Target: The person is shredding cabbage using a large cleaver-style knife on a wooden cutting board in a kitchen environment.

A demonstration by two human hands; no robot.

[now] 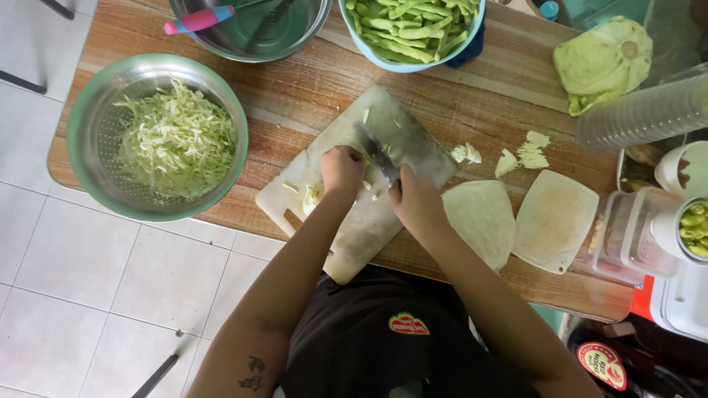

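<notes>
A pale cutting board (pixel 413 144) lies slanted on the wooden table (pixel 310 88). My right hand (pixel 417 203) grips the handle of a knife (pixel 376 151), whose blade points up and left over the board. Just left of the blade, my left hand (pixel 341 169) presses down on a small piece of cabbage (pixel 313 197). A few cabbage shreds lie scattered on the board around both hands.
A metal colander (pixel 96 125) of shredded cabbage sits at the left. At the back stand a steel bowl (pixel 295 37) and a blue bowl of green beans (pixel 402 65). Cabbage wedge (pixel 483 217), second small board (pixel 553 217), cabbage half (pixel 601 63), scraps and plastic containers (pixel 634 232) fill the right.
</notes>
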